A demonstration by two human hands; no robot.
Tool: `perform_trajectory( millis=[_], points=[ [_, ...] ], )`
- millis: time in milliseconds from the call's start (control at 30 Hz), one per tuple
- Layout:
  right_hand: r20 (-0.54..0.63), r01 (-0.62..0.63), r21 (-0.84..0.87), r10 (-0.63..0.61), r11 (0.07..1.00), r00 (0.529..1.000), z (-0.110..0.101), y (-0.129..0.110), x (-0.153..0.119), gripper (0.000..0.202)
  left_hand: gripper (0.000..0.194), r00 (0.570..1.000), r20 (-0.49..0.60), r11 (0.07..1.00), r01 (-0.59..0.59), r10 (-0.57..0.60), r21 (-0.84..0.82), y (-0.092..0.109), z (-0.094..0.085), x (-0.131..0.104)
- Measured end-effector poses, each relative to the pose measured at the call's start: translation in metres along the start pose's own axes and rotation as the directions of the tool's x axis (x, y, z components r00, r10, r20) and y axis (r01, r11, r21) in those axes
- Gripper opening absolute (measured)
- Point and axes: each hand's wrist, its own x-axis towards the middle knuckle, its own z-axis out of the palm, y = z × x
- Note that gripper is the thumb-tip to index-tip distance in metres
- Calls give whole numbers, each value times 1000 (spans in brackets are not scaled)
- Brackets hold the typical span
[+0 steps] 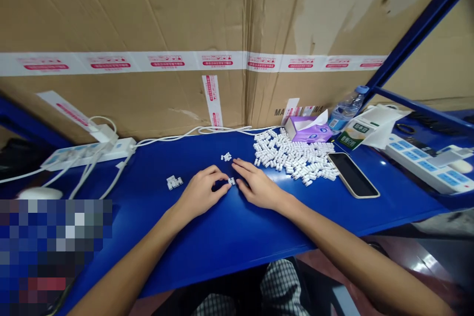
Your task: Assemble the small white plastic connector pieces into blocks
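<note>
Small white pieces (231, 181) lie on the blue table between my two hands. My left hand (203, 188) has its thumb and index finger at the left side of these pieces, with a gap between the two digits. From the right, my right hand (256, 185) reaches in, fingers apart, its thumb beside the same pieces. Just beyond the fingertips is a little group of white pieces (226, 157). Another small cluster (174, 182) sits to the left of my left hand. A large spread pile of similar white pieces (292, 155) covers the table at the right.
Behind the pile stand a purple tissue pack (314, 132) and a plastic bottle (346, 111). A phone (353, 175) lies right of the pile, near a power strip (425, 163). Another power strip (89, 153) with cables is at the left. Cardboard (166, 24) backs the table.
</note>
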Motion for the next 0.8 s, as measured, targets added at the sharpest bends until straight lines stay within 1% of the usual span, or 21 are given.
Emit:
perform_trajectory(
  millis=[167,300,400,467,600,800],
  points=[
    [21,-25,-27,26,999,999,1,-1,2,49,18,1000,-4,1000,17,-17,24,0,1,-1],
    [44,33,-125,-27,992,999,0,1,9,50,16,1000,-14,1000,1,-1,10,1,1,-1],
    [81,73,-182,-59,981,995,-5,4,22,42,16,1000,-9,1000,13,-13,12,2,0,0],
    [81,73,-186,-59,980,995,-7,7,31,37,16,1000,-6,1000,20,-20,10,4,-1,0],
    [46,47,-194,-38,980,998,-5,12,46,32,15,1000,-7,1000,15,-15,-3,5,-1,0],
    [-35,1,-191,-8,982,999,7,22,52,32,15,1000,-19,1000,-4,4,-9,2,0,0]
  ],
)
